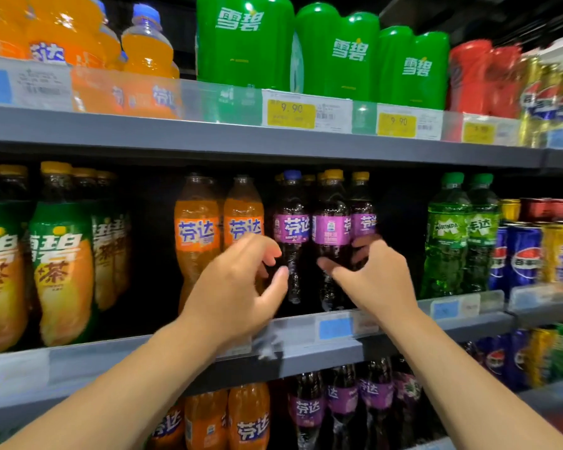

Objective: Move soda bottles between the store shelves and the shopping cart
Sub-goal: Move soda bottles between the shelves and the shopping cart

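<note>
- Soda bottles (330, 228), purple label, dark contents: three upright and side by side in the front row of the middle shelf (403, 323), further caps visible behind.
- Blue-capped bottle (291, 222): leftmost of the three, just right of the orange soda bottles (197, 228); yellow caps on the other two.
- Left hand (234, 287): raised in front of the middle shelf, overlapping the right-hand orange bottle. Fingers (268, 254) loosely curled, thumb stretched toward the lower body of the blue-capped bottle. Nothing held; thumb contact unclear through blur.
- Right hand (377, 280): at the middle purple bottle, thumb lying across its front below the label. Fingers (361, 251) curled in at its right side, by the rightmost bottle. Cannot tell whether closed round it.
- Green soda bottles (449, 235): same shelf, to the right, past a dark gap.
- Cans (527, 254): blue, yellow and red, at the far right.
- Tea-labelled bottles (62, 271): green and yellow, at the left of the same shelf.
- Upper shelf (176, 131): orange drink bottles (147, 47), green multipacks (244, 43), a red multipack (481, 76), yellow price tags (291, 115) along the edge.
- Lower shelf: more orange bottles (247, 417) and purple-labelled bottles (309, 410), upright.
</note>
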